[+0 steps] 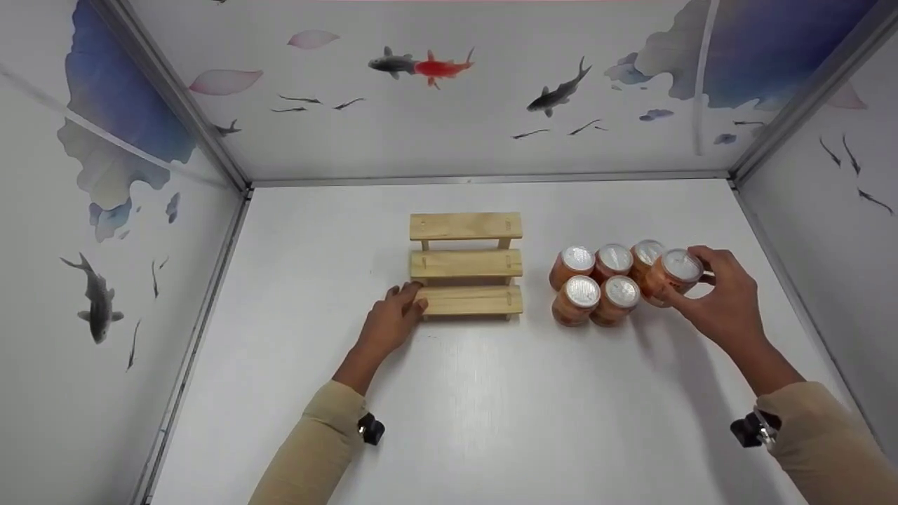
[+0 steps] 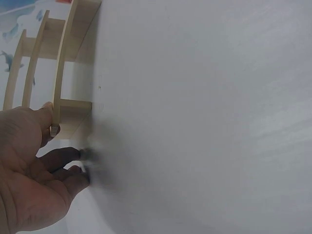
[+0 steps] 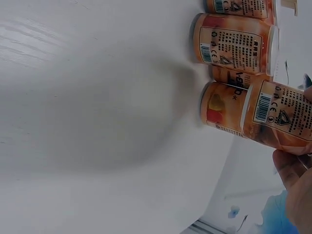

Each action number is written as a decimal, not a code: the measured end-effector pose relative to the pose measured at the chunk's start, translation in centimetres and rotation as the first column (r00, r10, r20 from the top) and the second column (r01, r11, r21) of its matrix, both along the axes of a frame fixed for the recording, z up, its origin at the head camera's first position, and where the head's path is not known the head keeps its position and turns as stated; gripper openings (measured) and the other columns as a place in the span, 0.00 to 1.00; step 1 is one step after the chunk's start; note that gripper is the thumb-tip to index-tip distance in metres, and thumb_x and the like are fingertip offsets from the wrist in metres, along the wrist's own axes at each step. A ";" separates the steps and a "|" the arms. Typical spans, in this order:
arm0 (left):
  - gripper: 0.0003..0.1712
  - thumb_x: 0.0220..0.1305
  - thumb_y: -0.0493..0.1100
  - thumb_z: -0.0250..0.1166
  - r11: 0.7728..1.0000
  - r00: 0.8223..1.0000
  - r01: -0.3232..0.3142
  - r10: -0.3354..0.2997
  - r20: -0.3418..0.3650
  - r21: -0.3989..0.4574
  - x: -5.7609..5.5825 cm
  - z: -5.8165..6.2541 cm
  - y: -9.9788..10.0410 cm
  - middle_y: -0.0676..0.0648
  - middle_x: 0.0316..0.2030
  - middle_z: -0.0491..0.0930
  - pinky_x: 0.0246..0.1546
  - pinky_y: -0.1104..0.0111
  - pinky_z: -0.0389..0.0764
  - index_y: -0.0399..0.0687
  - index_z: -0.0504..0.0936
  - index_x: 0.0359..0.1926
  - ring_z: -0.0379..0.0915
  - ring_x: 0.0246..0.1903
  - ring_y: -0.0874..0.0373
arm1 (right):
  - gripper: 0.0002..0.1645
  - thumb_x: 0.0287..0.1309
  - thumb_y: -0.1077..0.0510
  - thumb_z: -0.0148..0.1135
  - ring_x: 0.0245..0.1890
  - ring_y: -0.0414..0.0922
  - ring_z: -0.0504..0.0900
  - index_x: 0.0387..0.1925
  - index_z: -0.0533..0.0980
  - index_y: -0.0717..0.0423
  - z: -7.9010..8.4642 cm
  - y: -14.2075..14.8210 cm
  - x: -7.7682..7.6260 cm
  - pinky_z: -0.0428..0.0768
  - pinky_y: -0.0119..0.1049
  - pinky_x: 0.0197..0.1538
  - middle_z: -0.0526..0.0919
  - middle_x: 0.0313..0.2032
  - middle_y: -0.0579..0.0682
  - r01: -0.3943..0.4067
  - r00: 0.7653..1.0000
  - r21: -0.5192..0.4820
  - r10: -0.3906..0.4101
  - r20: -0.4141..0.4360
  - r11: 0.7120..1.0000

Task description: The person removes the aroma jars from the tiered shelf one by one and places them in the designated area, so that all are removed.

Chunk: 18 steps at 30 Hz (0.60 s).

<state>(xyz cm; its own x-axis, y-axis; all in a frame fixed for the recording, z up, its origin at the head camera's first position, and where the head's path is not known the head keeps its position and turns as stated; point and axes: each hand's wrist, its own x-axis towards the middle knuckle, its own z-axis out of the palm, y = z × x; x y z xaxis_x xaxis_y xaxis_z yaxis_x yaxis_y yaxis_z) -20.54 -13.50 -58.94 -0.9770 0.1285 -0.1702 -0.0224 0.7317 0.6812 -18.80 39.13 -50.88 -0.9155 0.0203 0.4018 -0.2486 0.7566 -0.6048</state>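
Note:
My left hand [image 1: 396, 319] pinches the left end of the lowest step of a three-tier wooden rack [image 1: 466, 300]; in the left wrist view the thumb and a finger meet the edge of that wooden step [image 2: 57, 92]. To the rack's right, my right hand [image 1: 726, 298] grips an orange can [image 1: 682, 266] with a silver lid. Seen from the right wrist, the held orange can [image 3: 282, 117] is raised above the table, overlapping another standing can [image 3: 222, 107]. Several matching cans [image 1: 614, 261] stand upright close together just left of the right hand.
A white table [image 1: 316, 245] lies beneath everything. White panels with painted fish [image 1: 449, 105] close it in at the back and both sides, with grey metal rails [image 1: 491, 179] along the edges. Each wrist carries a small black device [image 1: 370, 429].

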 end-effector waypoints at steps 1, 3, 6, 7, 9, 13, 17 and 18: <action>0.32 0.87 0.60 0.56 1.000 1.000 -0.001 0.001 0.002 0.000 0.0 0.0 0.0 0.32 0.81 0.69 0.77 0.35 0.71 0.55 0.72 0.82 0.65 0.81 0.29 | 0.42 0.51 0.63 0.88 0.53 0.16 0.71 0.65 0.78 0.68 -0.3 0.0 0.0 0.70 0.07 0.52 0.83 0.57 0.65 -0.001 1.000 -0.002 0.001 0.008 1.000; 0.32 0.87 0.60 0.56 1.000 1.000 -0.003 0.003 0.007 -0.003 0.0 0.1 0.0 0.32 0.81 0.69 0.78 0.35 0.71 0.55 0.72 0.82 0.65 0.81 0.30 | 0.42 0.51 0.62 0.89 0.53 0.19 0.72 0.66 0.78 0.68 -0.8 -0.1 0.1 0.69 0.07 0.52 0.83 0.57 0.64 -0.003 1.000 0.001 0.003 0.022 1.000; 0.33 0.87 0.60 0.56 1.000 1.000 -0.008 0.008 0.020 -0.003 0.1 0.2 0.0 0.32 0.81 0.68 0.78 0.36 0.70 0.55 0.72 0.83 0.65 0.81 0.29 | 0.41 0.53 0.61 0.88 0.54 0.33 0.79 0.65 0.78 0.67 -1.8 -0.3 0.1 0.68 0.06 0.51 0.83 0.56 0.64 -0.010 0.999 0.008 0.009 0.039 1.000; 0.33 0.87 0.60 0.55 1.000 1.000 -0.010 0.010 0.023 -0.004 0.1 0.2 0.0 0.32 0.82 0.68 0.78 0.36 0.70 0.55 0.71 0.83 0.65 0.81 0.29 | 0.41 0.53 0.60 0.88 0.55 0.39 0.82 0.65 0.78 0.68 -2.1 -0.3 0.1 0.68 0.06 0.51 0.83 0.56 0.64 -0.013 0.999 0.011 0.013 0.045 1.000; 0.34 0.87 0.61 0.55 1.000 0.999 -0.015 0.015 0.030 -0.004 0.1 0.2 0.0 0.32 0.82 0.67 0.78 0.37 0.70 0.55 0.71 0.84 0.65 0.81 0.29 | 0.41 0.54 0.60 0.88 0.56 0.53 0.85 0.65 0.77 0.68 -2.8 -0.4 0.1 0.68 0.05 0.51 0.82 0.56 0.65 -0.023 0.998 0.008 0.023 0.064 1.000; 0.34 0.87 0.61 0.56 1.000 0.999 -0.021 0.021 0.037 0.000 0.1 0.1 -0.1 0.33 0.82 0.67 0.79 0.37 0.70 0.55 0.70 0.84 0.64 0.81 0.30 | 0.41 0.54 0.60 0.88 0.58 0.67 0.85 0.66 0.77 0.67 -4.0 -0.5 0.2 0.68 0.05 0.50 0.81 0.57 0.66 -0.036 0.994 -0.007 0.036 0.105 0.999; 0.33 0.87 0.60 0.56 1.000 1.000 -0.006 0.006 0.015 0.004 0.0 -0.2 -0.1 0.31 0.81 0.68 0.77 0.36 0.72 0.56 0.71 0.83 0.65 0.80 0.29 | 0.41 0.54 0.61 0.87 0.59 0.69 0.85 0.66 0.77 0.67 -4.9 -0.4 0.2 0.67 0.05 0.50 0.80 0.58 0.66 -0.039 0.994 -0.006 0.039 0.106 0.999; 0.32 0.87 0.60 0.56 1.000 1.000 -0.002 0.002 0.012 0.002 0.0 -0.2 -0.1 0.31 0.81 0.68 0.77 0.35 0.72 0.56 0.72 0.83 0.65 0.80 0.28 | 0.41 0.54 0.62 0.87 0.59 0.68 0.85 0.66 0.76 0.67 -5.1 -0.4 0.2 0.67 0.05 0.50 0.80 0.57 0.66 -0.039 0.994 -0.002 0.039 0.101 0.999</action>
<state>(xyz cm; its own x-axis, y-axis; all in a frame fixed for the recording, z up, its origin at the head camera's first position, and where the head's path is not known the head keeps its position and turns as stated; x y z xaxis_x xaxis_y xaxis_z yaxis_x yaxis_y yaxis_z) -20.56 -13.57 -59.12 -0.9752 0.1266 -0.1817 -0.0323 0.7303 0.6824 -18.59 38.68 -56.00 -0.9514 -0.0164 0.3075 -0.2160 0.7473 -0.6284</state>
